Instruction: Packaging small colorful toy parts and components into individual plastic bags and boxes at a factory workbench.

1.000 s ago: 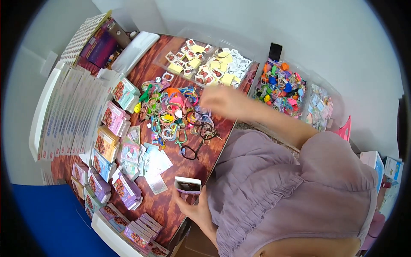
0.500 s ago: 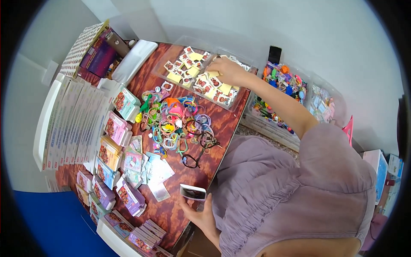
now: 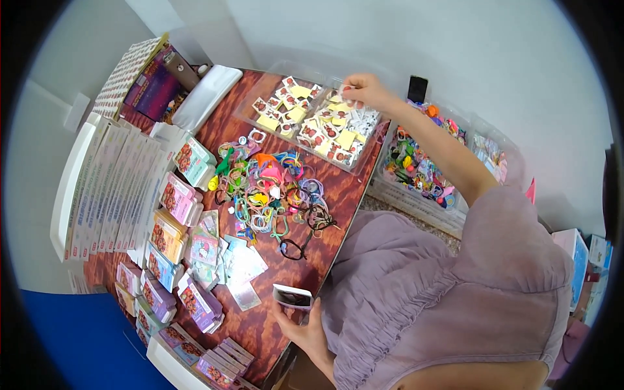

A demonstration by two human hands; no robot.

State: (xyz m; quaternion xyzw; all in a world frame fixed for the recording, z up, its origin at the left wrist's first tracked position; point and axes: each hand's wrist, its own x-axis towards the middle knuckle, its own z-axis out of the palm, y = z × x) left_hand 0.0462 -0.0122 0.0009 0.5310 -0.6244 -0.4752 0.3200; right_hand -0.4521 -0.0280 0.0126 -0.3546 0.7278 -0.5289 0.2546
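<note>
Left hand (image 3: 304, 330) down at the near edge of the table, and it has a small box (image 3: 292, 297), fingers (image 3: 279, 316) pressed in from either side. The open mouth faces upward, dark inside; its longer side runs left to right, dipping slightly toward the right. How far the box reaches down behind that mouth can't be told from this angle.

Up top, the right hand (image 3: 365, 92) pinches a small white piece with a red print (image 3: 347, 90), over the right part of a clear tray (image 3: 247, 116). Its long axis is too covered to read. Below it lie printed squares (image 3: 312, 132) and yellow slips (image 3: 346, 138), in a jumble.

Across the red-brown mottled table (image 3: 263, 335): a tangle of coloured bands (image 3: 263, 188) in the middle, black loops (image 3: 294, 249) on its near side, shiny cards (image 3: 246, 260) just beyond. Small cartons (image 3: 177, 198) line the left, with tall flat boxes (image 3: 107, 188) leaning behind. Pale wall (image 3: 312, 32) all along the back, a phone (image 3: 417, 89) near it, a bin (image 3: 411, 203) of bright trinkets (image 3: 422, 162) off to the right, blue panel (image 3: 71, 331) lower left.
</note>
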